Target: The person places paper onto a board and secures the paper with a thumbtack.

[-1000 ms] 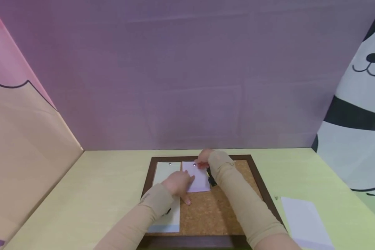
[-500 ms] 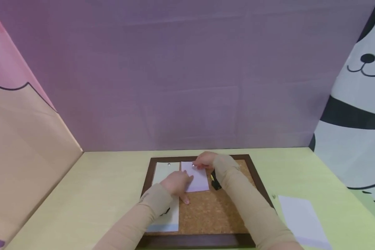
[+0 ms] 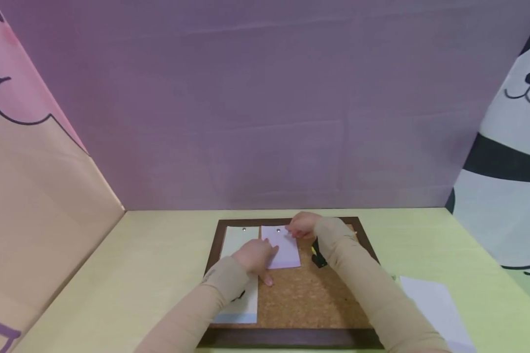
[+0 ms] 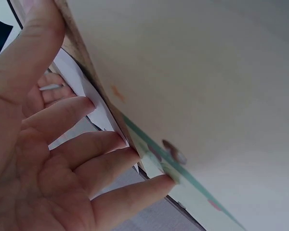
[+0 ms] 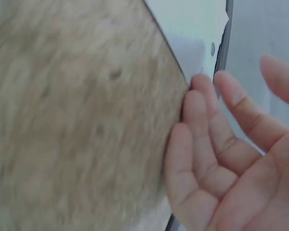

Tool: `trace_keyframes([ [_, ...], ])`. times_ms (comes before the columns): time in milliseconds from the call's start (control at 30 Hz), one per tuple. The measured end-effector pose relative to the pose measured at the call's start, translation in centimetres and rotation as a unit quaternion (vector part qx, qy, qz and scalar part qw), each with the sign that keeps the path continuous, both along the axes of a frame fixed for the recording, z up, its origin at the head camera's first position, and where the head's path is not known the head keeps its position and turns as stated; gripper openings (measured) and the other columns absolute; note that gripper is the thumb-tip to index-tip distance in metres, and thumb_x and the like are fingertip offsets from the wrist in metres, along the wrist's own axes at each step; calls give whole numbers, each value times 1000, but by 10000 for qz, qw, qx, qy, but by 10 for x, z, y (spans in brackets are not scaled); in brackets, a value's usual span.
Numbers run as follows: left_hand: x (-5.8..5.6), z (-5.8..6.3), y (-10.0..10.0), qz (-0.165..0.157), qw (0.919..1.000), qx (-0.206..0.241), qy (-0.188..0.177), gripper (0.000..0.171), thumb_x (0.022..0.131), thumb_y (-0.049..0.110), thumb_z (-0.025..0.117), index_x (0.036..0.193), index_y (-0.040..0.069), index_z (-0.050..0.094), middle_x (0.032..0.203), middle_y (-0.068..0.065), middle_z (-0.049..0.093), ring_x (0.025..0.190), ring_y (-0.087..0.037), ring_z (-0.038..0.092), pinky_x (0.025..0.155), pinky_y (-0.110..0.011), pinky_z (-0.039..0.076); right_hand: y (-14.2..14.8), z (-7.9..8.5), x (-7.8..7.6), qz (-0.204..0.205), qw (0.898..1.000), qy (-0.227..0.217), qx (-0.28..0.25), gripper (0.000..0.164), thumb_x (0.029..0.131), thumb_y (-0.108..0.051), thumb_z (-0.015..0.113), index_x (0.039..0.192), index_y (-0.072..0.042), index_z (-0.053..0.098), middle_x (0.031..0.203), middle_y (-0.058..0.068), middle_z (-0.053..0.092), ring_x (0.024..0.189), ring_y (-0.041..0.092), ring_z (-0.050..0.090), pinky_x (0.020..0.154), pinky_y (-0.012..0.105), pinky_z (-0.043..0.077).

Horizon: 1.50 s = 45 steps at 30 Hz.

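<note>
A lilac note sheet (image 3: 288, 256) lies near the top of a brown-framed corkboard (image 3: 309, 304), with a silver pushpin (image 3: 278, 230) at its upper edge. My left hand (image 3: 255, 257) rests with spread fingers across this sheet and a longer pale sheet (image 3: 238, 314) beside it. Another pushpin (image 3: 244, 229) marks the pale sheet's top. My right hand (image 3: 304, 224) touches the lilac sheet's upper right corner. In the right wrist view its fingers (image 5: 195, 115) lie against the cork, with the thumb apart and nothing held. The left forearm partly covers the pale sheet.
A black and yellow object (image 3: 319, 255) lies on the cork, partly behind the right sleeve. To the right of the board, a loose white sheet (image 3: 437, 304) lies on the pale tabletop (image 3: 70, 294). A purple backdrop (image 3: 269, 108) stands behind.
My right hand has moved off the pushpin, slightly right to the lilac sheet's corner. The pushpin now shows fully. My left hand stays on the sheets. The view has shifted a little.
</note>
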<state>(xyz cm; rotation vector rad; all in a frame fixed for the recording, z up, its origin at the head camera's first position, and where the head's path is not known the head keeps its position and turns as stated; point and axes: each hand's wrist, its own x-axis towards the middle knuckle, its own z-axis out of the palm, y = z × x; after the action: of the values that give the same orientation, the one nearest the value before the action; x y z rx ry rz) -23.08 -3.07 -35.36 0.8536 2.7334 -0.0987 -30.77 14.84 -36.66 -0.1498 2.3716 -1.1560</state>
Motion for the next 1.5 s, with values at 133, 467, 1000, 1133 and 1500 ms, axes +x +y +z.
trace_keyframes([
  [133, -3, -1, 2, -38, 10000, 10, 22, 92, 62, 44, 84, 139, 8, 47, 138, -16, 51, 129, -32, 47, 109, -38, 38, 10, 7, 6, -195, 9988, -136, 432, 19, 94, -22, 54, 89, -5, 60, 64, -6, 53, 57, 5, 48, 53, 18, 39],
  [467, -2, -1, 5, -33, 9999, -97, -60, 93, 63, 44, 83, 140, 9, 45, 140, -17, 49, 130, -32, 46, 110, -39, 36, 22, 25, 23, 101, 9980, 114, 607, 24, 93, -22, 56, 95, 1, 62, 70, -1, 61, 64, 9, 55, 60, 23, 46],
  [1000, 2, 3, 7, 62, 9999, 55, -66, 92, 62, 41, 84, 139, 9, 46, 142, -19, 46, 132, -32, 43, 111, -37, 35, 49, 53, 43, 1028, 9765, 679, 1768, 27, 95, -23, 53, 101, 1, 64, 87, 7, 64, 80, 17, 58, 70, 32, 51],
  [1133, 2, 3, 6, 61, 9999, 27, -82, 91, 63, 41, 84, 140, 9, 46, 142, -19, 45, 132, -32, 43, 111, -37, 35, 54, 48, 47, 1180, 9723, 766, 1866, 28, 95, -22, 53, 106, 0, 65, 89, 7, 65, 79, 16, 58, 70, 32, 51],
  [1500, 1, 0, 8, 51, 9999, 49, -110, 92, 63, 41, 84, 140, 9, 45, 142, -19, 44, 133, -32, 42, 111, -37, 34, 71, 42, 64, 1208, 9679, 828, 2042, 26, 92, -29, 58, 98, -6, 68, 81, 3, 63, 75, 15, 56, 65, 29, 46],
])
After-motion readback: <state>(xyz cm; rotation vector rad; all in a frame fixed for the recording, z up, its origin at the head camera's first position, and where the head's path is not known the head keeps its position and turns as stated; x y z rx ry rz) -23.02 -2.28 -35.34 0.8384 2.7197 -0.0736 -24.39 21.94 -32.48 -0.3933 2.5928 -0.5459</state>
